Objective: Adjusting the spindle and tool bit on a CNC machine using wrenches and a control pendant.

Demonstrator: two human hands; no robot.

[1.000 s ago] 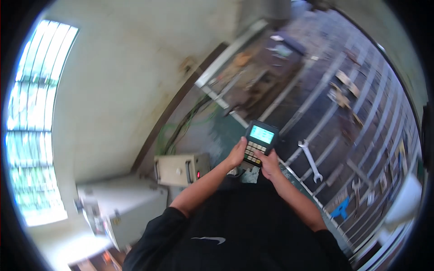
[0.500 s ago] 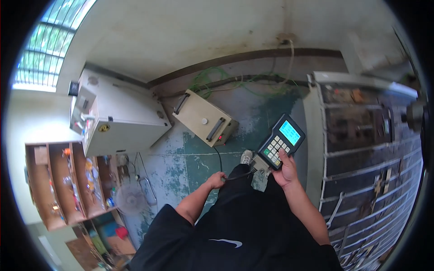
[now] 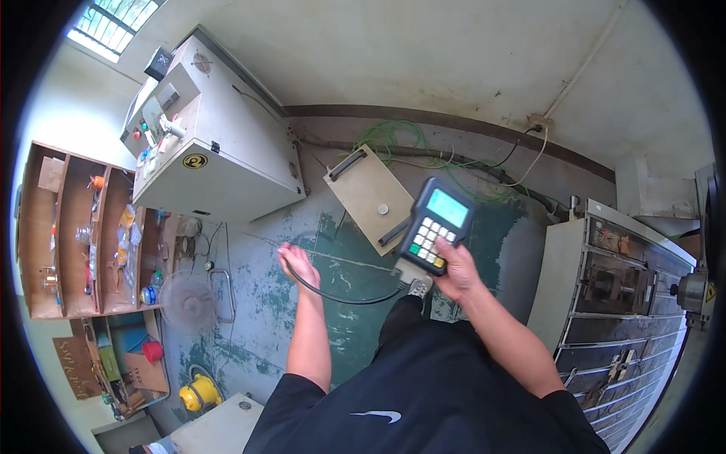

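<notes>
A dark handheld controller point(image 3: 417, 240) with a lit blue screen and pale keys is tilted in my right hand point(image 3: 457, 271). My right thumb lies over the lower keys, while the other fingers are mostly hidden behind the casing. From the controller's lower end, a black cable point(image 3: 352, 300) sags leftward to my left hand point(image 3: 299, 266). My left fingers are curled around the cable, the palm turned partly upward. Beyond the controller, a beige metal box point(image 3: 366, 198) with black handles and a round knob sits on the floor, partly covered by the controller.
A large grey cabinet machine point(image 3: 249, 170) stands at far left. To the right is a slatted machine bed point(image 3: 628, 306) with clamps. Green wires point(image 3: 393, 136) lie along the wall. A fan point(image 3: 189, 303), wooden shelves point(image 3: 64, 234) and a yellow object point(image 3: 200, 393) are at left.
My left hand has swung left and forward with the cable, which now hangs in a longer curve. The controller has moved left and slightly up in view. The whole view has shifted.
</notes>
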